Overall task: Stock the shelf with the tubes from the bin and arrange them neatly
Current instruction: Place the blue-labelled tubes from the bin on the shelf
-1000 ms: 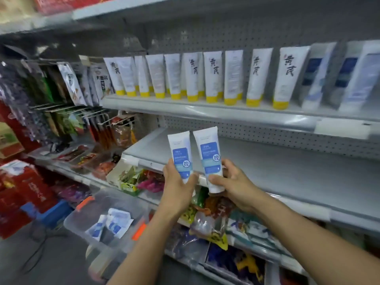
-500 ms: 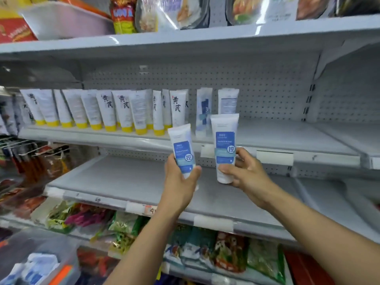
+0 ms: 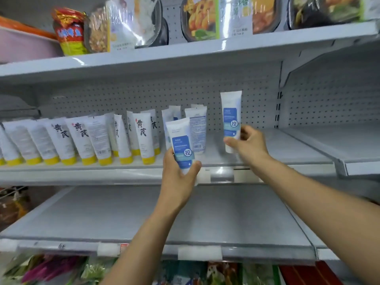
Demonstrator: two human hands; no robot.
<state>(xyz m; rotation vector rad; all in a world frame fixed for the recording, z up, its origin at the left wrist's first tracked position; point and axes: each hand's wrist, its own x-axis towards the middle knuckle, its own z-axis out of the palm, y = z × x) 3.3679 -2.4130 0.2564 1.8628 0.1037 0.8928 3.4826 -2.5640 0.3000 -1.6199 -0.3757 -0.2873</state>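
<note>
At the left of the frame, a row of white plastic tubes with yellow caps (image 3: 67,140) stood along the grey metal shelf (image 3: 298,149). At the centre, the left hand (image 3: 176,177) had its fingers and thumb curled round the lower half of 1 white tube with a blue label (image 3: 181,145), held upright in front of the shelf's front lip. Behind it, at least 2 matching white-and-blue tubes (image 3: 196,130) stood at the end of the yellow-capped row. Right of those, the right hand (image 3: 249,144) pinched a second blue-labelled tube (image 3: 231,118) between thumb and fingers, upright with its cap down.

Half a second earlier, both tubes had been held side by side in front of the lip. Now the right one had gone up and to the right, over the shelf deck, near the shelved blue tubes. Blur hid whether its cap touched the deck. This looked like the set-down beginning, with the left tube likely next. The bin had dropped out of view, so the remaining stock could not be judged.
</note>
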